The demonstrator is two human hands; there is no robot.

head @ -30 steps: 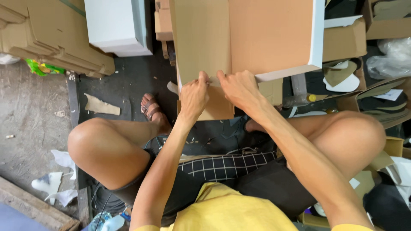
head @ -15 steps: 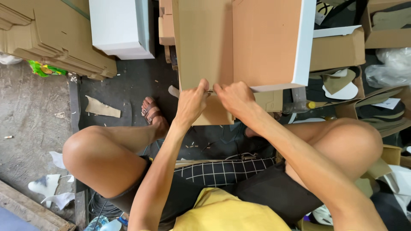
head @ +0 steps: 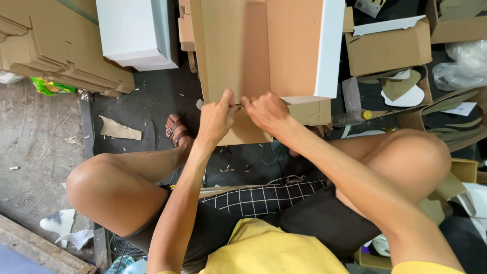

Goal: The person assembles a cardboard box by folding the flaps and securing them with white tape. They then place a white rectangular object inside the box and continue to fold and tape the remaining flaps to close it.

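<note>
Hands meet at the near edge of a brown cardboard box [head: 231, 56] — left hand [head: 215, 117] and right hand [head: 266, 112] each pinching it, fingers curled, thumbs nearly touching.

Open brown carton [head: 390, 48] upper right; white box [head: 134, 33] upper left; flat cartons [head: 56, 56] beside.

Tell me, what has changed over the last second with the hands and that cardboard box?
Little. The left hand and right hand have drawn closer together at the near edge of the cardboard box, pinching a small thin thing between them that is too small to make out. Nothing was let go. The box still stands in front of the knees, and the white box and the scraps on the floor lie as before.
</note>
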